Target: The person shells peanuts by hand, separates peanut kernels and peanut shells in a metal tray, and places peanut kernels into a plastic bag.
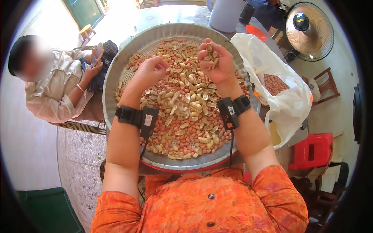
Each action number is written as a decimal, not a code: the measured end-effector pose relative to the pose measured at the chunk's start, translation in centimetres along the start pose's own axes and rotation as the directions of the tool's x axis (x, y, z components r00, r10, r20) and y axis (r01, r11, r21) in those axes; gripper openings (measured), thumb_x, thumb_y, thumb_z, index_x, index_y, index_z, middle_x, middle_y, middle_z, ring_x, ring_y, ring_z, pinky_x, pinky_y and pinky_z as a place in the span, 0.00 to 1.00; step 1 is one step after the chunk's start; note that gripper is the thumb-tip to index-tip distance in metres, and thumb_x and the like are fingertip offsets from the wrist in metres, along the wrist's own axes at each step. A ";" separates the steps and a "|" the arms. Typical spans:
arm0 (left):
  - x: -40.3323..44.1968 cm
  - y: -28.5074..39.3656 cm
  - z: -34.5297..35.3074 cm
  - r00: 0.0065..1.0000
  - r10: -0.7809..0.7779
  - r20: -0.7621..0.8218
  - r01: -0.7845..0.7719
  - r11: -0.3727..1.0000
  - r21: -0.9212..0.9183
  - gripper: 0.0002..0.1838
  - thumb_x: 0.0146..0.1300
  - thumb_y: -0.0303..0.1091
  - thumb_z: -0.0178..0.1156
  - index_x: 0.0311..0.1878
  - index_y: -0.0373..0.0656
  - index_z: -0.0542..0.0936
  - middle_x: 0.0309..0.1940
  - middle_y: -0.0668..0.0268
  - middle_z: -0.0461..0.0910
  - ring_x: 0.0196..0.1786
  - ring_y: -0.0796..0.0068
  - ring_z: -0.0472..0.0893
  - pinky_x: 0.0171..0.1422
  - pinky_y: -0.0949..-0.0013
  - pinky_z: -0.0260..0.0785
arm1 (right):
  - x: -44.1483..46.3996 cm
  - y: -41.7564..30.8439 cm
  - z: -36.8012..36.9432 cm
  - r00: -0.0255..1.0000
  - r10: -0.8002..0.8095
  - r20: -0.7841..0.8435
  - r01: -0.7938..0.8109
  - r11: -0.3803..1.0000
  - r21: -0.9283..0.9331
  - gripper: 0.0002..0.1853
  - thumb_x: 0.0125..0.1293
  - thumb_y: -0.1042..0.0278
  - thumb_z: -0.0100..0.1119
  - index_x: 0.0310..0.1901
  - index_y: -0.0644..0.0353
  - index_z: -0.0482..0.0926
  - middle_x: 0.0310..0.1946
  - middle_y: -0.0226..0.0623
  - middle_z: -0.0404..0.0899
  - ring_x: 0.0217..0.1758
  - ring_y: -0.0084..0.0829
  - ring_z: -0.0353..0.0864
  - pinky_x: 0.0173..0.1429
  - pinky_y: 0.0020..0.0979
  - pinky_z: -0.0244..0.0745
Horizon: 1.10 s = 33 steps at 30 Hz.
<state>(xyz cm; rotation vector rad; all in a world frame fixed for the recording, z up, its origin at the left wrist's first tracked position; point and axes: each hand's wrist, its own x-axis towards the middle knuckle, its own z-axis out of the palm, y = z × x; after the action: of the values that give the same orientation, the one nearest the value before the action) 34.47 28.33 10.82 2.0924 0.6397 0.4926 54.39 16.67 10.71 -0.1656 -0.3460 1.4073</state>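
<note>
A wide round metal tray (112,73) with a perforated bottom holds pink shelled peanuts (165,132) mixed with broken peanut shells (171,101) and some whole pods. Above its right far part, my right hand (222,68) is raised with the palm up, its fingers curled around several peanut shells (211,56). My left hand (149,73) hovers over the left part of the tray, fingers bent and pressed together. Whatever may be between those fingertips is too small or hidden to name. Both wrists wear black straps with small boxes and cables.
Right of the tray, a white plastic bag (281,112) holds more pink peanuts (275,83). A pale pitcher (226,15) and a red lid (255,33) are at the back. A fan (309,31) and red stool (312,151) stand right. A seated person (58,81) holds a phone at left.
</note>
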 end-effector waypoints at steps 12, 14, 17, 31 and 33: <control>-0.5 1.3 5.6 0.886 0.459 0.071 -0.439 0.778 0.450 0.13 0.46 0.22 0.54 0.38 0.43 0.76 0.39 0.58 0.72 0.42 0.58 0.73 0.49 0.59 0.64 | -0.1 0.5 1.0 0.985 -0.045 -0.165 0.021 0.989 -0.143 0.16 0.53 0.76 0.41 0.45 0.58 0.67 0.32 0.34 0.71 0.28 0.25 0.72 0.18 0.20 0.62; -0.6 2.1 5.4 0.961 0.264 0.078 -0.271 0.858 0.435 0.11 0.47 0.23 0.54 0.36 0.43 0.76 0.38 0.57 0.72 0.42 0.56 0.73 0.47 0.59 0.65 | -0.2 0.8 1.2 0.990 -0.005 -0.142 -0.011 0.994 -0.110 0.15 0.55 0.76 0.39 0.46 0.59 0.67 0.32 0.34 0.71 0.27 0.24 0.72 0.18 0.19 0.62; -0.6 2.1 4.6 0.981 0.170 0.091 -0.193 0.852 0.487 0.09 0.48 0.24 0.53 0.34 0.42 0.76 0.35 0.55 0.74 0.40 0.54 0.74 0.44 0.60 0.66 | -0.2 1.2 1.3 0.981 -0.014 -0.194 -0.019 0.985 -0.171 0.13 0.59 0.73 0.39 0.46 0.58 0.67 0.32 0.32 0.71 0.26 0.23 0.72 0.17 0.18 0.61; 0.8 0.7 2.6 0.893 0.198 -0.404 -0.198 0.979 0.041 0.04 0.51 0.21 0.55 0.31 0.38 0.73 0.19 0.69 0.70 0.22 0.81 0.69 0.28 0.76 0.63 | -0.4 3.1 1.6 0.944 0.052 -0.326 -0.192 0.891 -0.411 0.17 0.57 0.73 0.42 0.49 0.58 0.66 0.34 0.33 0.71 0.26 0.21 0.71 0.18 0.16 0.65; 0.7 1.2 2.5 0.880 0.188 -0.436 -0.218 0.976 -0.019 0.04 0.51 0.21 0.55 0.32 0.38 0.73 0.19 0.69 0.70 0.22 0.81 0.69 0.28 0.76 0.63 | -0.3 3.7 1.2 0.934 0.109 -0.340 -0.272 0.833 -0.481 0.16 0.55 0.74 0.44 0.48 0.59 0.68 0.36 0.34 0.71 0.28 0.20 0.71 0.18 0.16 0.63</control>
<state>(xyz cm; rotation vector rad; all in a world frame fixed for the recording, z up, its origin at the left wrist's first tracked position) 36.72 26.60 10.54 2.0065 0.6417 1.1077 50.44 16.86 10.65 -0.8799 -0.4631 1.4324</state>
